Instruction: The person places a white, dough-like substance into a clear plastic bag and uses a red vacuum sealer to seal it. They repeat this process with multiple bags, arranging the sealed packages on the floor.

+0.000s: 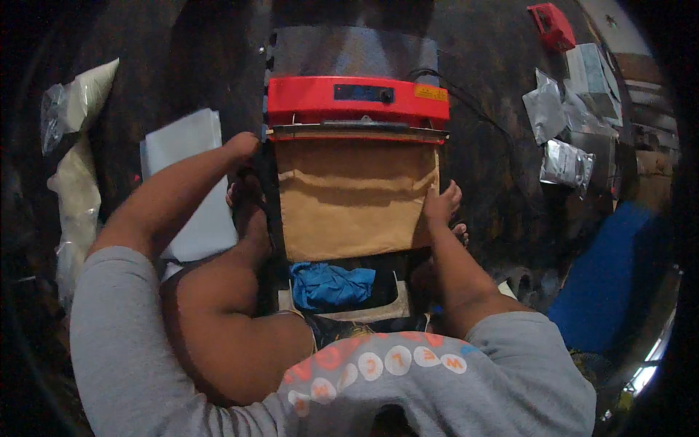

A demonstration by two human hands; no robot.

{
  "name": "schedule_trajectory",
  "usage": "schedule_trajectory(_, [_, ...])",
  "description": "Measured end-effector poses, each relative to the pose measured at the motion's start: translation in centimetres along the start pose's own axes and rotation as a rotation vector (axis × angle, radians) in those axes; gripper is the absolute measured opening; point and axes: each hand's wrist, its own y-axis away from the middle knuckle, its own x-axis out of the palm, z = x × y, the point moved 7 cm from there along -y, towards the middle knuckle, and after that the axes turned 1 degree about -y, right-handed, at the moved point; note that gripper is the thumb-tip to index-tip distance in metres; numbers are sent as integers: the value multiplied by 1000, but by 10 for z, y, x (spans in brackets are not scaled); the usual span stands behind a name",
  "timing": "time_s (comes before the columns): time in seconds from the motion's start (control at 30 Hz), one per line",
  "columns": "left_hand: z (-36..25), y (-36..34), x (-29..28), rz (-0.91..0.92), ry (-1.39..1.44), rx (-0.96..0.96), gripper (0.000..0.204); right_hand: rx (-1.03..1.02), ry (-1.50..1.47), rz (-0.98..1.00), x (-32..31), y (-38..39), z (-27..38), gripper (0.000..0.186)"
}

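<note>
A red bench-top bag sealer (306, 100) stands in front of me, its long dark bar running across the front. A tan sheet (357, 211), cloth or paper, spreads from under the bar toward me, with a crease across its upper part. My right hand (441, 205) is closed at the right edge of this sheet, thumb on the near side. At the left end of the bar is my left hand (244, 148), bent at the wrist; its fingers are hidden in shadow, so its hold cannot be made out.
A stack of clear plastic sleeves (191, 197) lies left, beyond it filled clear bags (80, 175). Blue crumpled cloth (331, 284) sits before my lap. Silver pouches (566, 164), a red object (551, 27) and a blue panel (604, 277) are at right. A black cord (480, 113) trails from the sealer.
</note>
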Motion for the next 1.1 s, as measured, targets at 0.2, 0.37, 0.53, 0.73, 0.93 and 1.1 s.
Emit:
schedule_trajectory(0.2, [36, -15, 73, -27, -212, 84, 24, 58, -91, 379, 34, -16, -25, 51])
schedule_trajectory(0.37, [-16, -47, 16, -45, -208, 193, 17, 151, -68, 308, 24, -15, -48, 45])
schedule_trajectory(0.53, [15, -45, 41, -3, -24, -105, 18, 117, 7, 374, 35, 0, -33, 44])
schedule_trajectory(0.73, [8, -50, 27, 20, 4, -97, 26, 174, -194, 289, 35, 20, -29, 41])
schedule_trajectory(0.93, [38, -39, 0, 29, 222, -139, 34, 47, -400, -239, -6, -45, -7, 52])
schedule_trajectory(1.1, [39, 58, -92, -189, 609, -251, 53, -346, -701, -180, -69, -188, 163, 47])
